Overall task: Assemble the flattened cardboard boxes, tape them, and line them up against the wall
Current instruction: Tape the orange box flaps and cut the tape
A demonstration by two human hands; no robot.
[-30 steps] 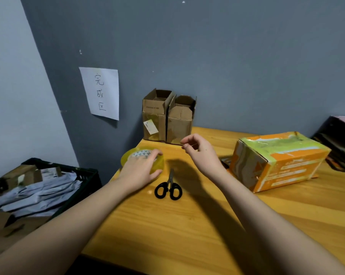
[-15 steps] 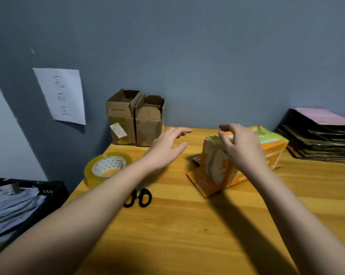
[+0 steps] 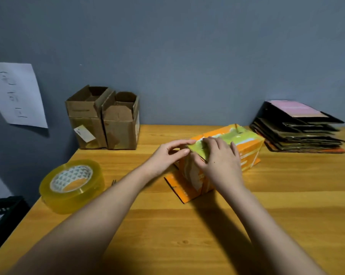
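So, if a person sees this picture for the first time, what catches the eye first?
First the orange and green box at the table's middle, with the left hand and the right hand both on its near end. Next the yellow tape roll at the left edge, then two open brown boxes against the grey wall.

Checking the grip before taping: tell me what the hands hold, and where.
Both hands are on the orange box: left hand and right hand grip its near top edge.
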